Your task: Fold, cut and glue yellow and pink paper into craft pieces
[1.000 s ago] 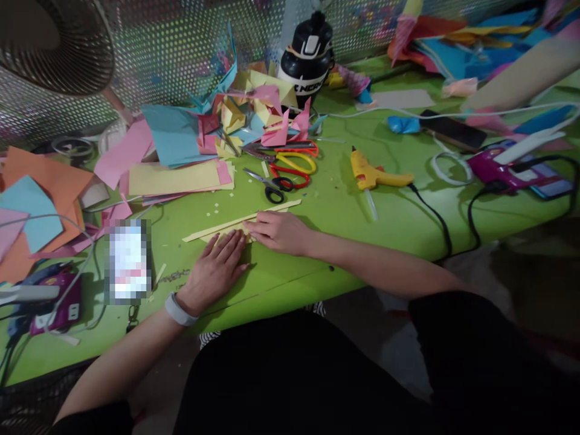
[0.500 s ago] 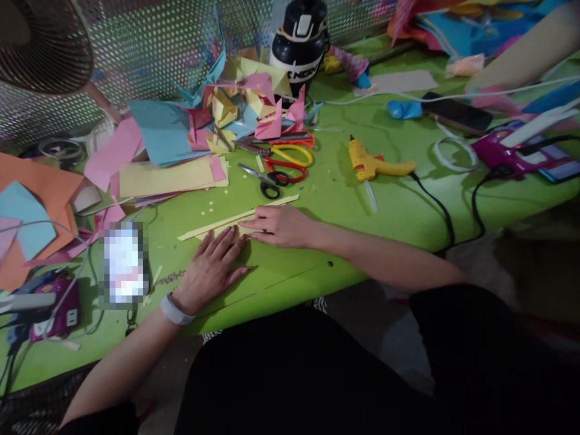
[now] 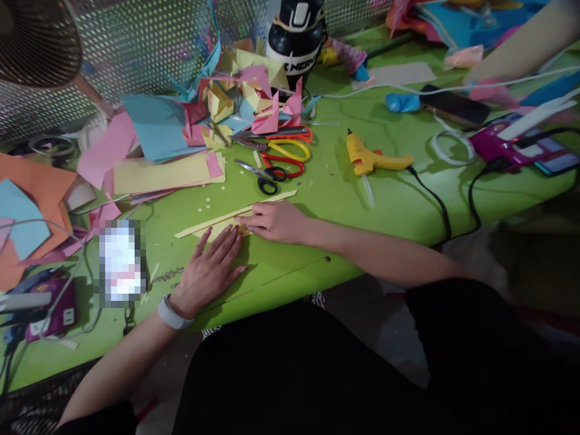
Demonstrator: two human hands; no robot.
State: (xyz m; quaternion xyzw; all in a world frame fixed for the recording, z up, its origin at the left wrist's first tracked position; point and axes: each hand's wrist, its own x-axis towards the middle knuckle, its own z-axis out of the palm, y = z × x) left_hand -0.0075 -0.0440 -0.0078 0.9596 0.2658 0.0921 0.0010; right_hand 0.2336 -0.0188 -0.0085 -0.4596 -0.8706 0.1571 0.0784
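Note:
A sheet of pale yellow paper point(image 3: 219, 229) with a long, narrow folded strip along its far edge lies on the green table point(image 3: 290, 272). My left hand point(image 3: 211, 263) rests flat on its near part, fingers spread. My right hand point(image 3: 276, 222) has its fingers bent and close together at the folded strip, gripping or pressing the paper there. The palm hides part of the sheet. Just beyond it lie small black-handled scissors point(image 3: 261, 175), and behind them scissors with red and yellow handles point(image 3: 290, 157).
A yellow glue gun point(image 3: 374, 158) with a black cord lies to the right. Stacked yellow strips point(image 3: 167, 175) and crumpled coloured paper spread along the back, near a black bottle point(image 3: 296, 51). A blurred phone point(image 3: 121, 261) sits left. Another person's arm point(image 3: 521, 42) reaches in at upper right.
The right fingers have drawn in a little and now look more curled at the strip. More of the yellow sheet shows by the left fingertips. The whole view has shifted slightly.

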